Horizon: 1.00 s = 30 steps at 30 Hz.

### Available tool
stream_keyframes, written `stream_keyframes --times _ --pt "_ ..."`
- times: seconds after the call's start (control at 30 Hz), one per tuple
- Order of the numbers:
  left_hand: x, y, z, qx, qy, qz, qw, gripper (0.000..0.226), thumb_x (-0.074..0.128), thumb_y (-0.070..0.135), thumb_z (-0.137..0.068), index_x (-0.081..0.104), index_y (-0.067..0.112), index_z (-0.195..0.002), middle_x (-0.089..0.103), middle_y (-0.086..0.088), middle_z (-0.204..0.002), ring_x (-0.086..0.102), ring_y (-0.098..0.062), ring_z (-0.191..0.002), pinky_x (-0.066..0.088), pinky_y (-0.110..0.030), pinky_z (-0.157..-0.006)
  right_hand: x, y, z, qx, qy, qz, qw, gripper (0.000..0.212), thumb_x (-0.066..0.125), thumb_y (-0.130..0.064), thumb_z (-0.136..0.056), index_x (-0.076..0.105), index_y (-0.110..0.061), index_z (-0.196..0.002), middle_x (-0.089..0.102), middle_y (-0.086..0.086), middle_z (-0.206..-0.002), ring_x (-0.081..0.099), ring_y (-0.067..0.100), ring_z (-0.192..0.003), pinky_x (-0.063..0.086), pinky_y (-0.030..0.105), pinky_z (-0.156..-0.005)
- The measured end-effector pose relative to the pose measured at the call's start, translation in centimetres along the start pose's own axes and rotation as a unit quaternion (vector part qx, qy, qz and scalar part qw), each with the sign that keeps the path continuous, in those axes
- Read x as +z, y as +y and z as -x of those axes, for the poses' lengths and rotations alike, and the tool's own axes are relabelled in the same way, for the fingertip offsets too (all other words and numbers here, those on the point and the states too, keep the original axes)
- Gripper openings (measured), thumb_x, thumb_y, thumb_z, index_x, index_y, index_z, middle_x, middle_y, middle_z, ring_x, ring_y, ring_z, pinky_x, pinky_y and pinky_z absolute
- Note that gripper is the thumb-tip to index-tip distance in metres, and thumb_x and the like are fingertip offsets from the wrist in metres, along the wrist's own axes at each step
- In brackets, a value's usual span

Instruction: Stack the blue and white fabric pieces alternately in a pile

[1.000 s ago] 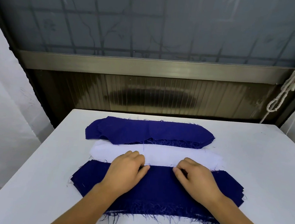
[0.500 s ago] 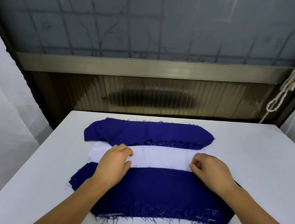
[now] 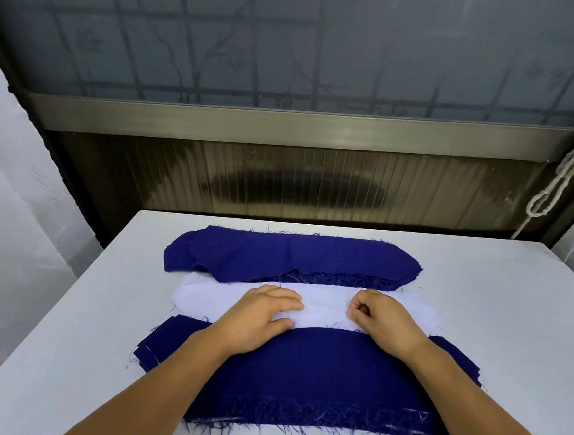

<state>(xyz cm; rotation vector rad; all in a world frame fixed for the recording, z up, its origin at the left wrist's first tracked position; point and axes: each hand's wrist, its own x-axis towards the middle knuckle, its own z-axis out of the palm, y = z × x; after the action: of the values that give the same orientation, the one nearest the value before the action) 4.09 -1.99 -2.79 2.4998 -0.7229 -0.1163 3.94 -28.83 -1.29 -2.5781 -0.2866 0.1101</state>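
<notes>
A near pile topped with frayed dark blue fabric (image 3: 317,381) lies at the table's front. Behind it sits a stack of white fabric pieces (image 3: 204,296), and behind that a stack of blue fabric pieces (image 3: 293,255). My left hand (image 3: 260,318) rests on the near edge of the white stack, with thumb and fingers pinching the top white piece. My right hand (image 3: 387,323) is on the same white piece further right, its fingers curled tight on the cloth. Both forearms lie across the near pile.
The white table (image 3: 511,320) carries all the fabric. A dark ribbed panel and metal rail (image 3: 303,129) stand beyond its far edge. A white rope (image 3: 564,170) hangs at the right. White walls flank both sides.
Both hands moved from the near blue pile forward onto the white stack, spread apart, then drew closer together. The right hand's fingers have curled shut on the white cloth.
</notes>
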Motion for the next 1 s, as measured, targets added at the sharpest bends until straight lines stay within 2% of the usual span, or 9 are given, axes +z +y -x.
stream_keyframes --times 0.13,0.23,0.37,0.47,0.57,0.67,0.77,0.9,1.0 --pt "0.3 0.0 0.0 -0.002 0.026 -0.013 1.0 0.036 0.056 0.04 -0.095 0.058 0.032 -0.13 0.049 0.023 -0.137 0.035 0.004 -0.127 0.023 -0.016 -0.11 0.1 -0.3 -0.2 0.007 0.0 0.029 1.0 0.023 0.044 -0.025 -0.1 0.061 -0.014 -0.089 0.059 -0.009 -0.09 0.054 0.005 -0.08 0.045 0.022 -0.073" --pt "0.5 -0.1 0.2 -0.022 0.078 -0.045 0.996 0.034 0.055 0.043 -0.094 0.062 0.029 -0.124 0.054 0.019 -0.127 0.041 -0.002 -0.118 0.03 -0.015 -0.102 0.1 -0.5 -0.2 0.009 0.004 0.048 0.999 0.029 0.038 -0.021 -0.102 0.061 -0.009 -0.091 0.061 -0.002 -0.094 0.056 0.013 -0.086 0.047 0.03 -0.08" --pt "0.7 0.2 0.6 -0.036 0.115 -0.111 0.986 0.03 0.051 0.047 -0.095 0.066 0.03 -0.115 0.056 0.017 -0.115 0.044 -0.006 -0.103 0.04 -0.023 -0.092 0.4 -0.4 0.0 0.012 0.007 0.08 0.997 0.028 0.035 -0.017 -0.102 0.059 -0.006 -0.092 0.06 0.003 -0.093 0.056 0.018 -0.086 0.047 0.032 -0.08" --pt "0.5 0.4 0.7 -0.05 0.122 -0.086 0.988 0.03 0.056 0.052 -0.09 0.068 0.032 -0.108 0.057 0.019 -0.11 0.047 -0.005 -0.1 0.042 -0.023 -0.087 0.4 -0.6 -0.1 0.02 0.008 0.061 0.998 0.031 0.034 -0.02 -0.103 0.059 -0.005 -0.091 0.06 0.004 -0.092 0.055 0.018 -0.085 0.046 0.031 -0.079" --pt "0.5 0.4 0.6 -0.053 0.12 -0.081 0.988 0.025 0.055 0.045 -0.093 0.069 0.031 -0.108 0.058 0.019 -0.11 0.048 -0.006 -0.101 0.042 -0.024 -0.09 0.1 -0.9 -0.4 0.037 -0.008 0.04 0.998 0.032 0.034 -0.021 -0.103 0.056 -0.004 -0.085 0.059 0.004 -0.086 0.053 0.018 -0.079 0.045 0.032 -0.077" --pt "0.4 0.3 0.6 -0.055 0.119 -0.06 0.989 0.022 0.05 0.039 -0.098 0.07 0.029 -0.101 0.059 0.018 -0.103 0.05 -0.007 -0.096 0.042 -0.025 -0.091 -0.2 -1.0 -0.7 0.054 -0.024 0.031 0.998 0.034 0.034 -0.023 -0.103 0.047 -0.01 -0.074 0.053 0.003 -0.076 0.047 0.016 -0.07 0.042 0.033 -0.07" --pt "0.4 0.3 0.6 -0.059 0.121 -0.052 0.99 0.024 0.047 0.038 -0.099 0.07 0.029 -0.096 0.059 0.019 -0.1 0.049 -0.006 -0.094 0.042 -0.022 -0.087 0.3 -0.8 -0.8 0.057 -0.005 0.038 0.998 0.034 0.034 -0.024 -0.103 0.05 -0.007 -0.078 0.056 0.004 -0.079 0.05 0.018 -0.072 0.042 0.033 -0.069" --pt "0.3 0.4 0.5 -0.079 0.13 -0.036 0.988 0.023 0.045 0.033 -0.099 0.066 0.029 -0.089 0.06 0.019 -0.096 0.049 -0.004 -0.091 0.044 -0.021 -0.082 1.0 -0.6 -0.5 0.041 0.027 0.061 0.997 0.034 0.034 -0.025 -0.102 0.043 -0.017 -0.07 0.051 -0.002 -0.077 0.049 0.015 -0.073 0.036 0.028 -0.065" --pt "0.3 0.5 0.5 -0.095 0.137 -0.033 0.985 0.02 0.048 0.028 -0.096 0.063 0.028 -0.084 0.061 0.017 -0.09 0.05 -0.003 -0.088 0.047 -0.022 -0.077 1.1 -0.3 -0.5 0.039 0.033 0.048 0.998 0.034 0.035 -0.026 -0.102 0.044 -0.019 -0.071 0.052 -0.004 -0.078 0.05 0.013 -0.073 0.039 0.028 -0.066"
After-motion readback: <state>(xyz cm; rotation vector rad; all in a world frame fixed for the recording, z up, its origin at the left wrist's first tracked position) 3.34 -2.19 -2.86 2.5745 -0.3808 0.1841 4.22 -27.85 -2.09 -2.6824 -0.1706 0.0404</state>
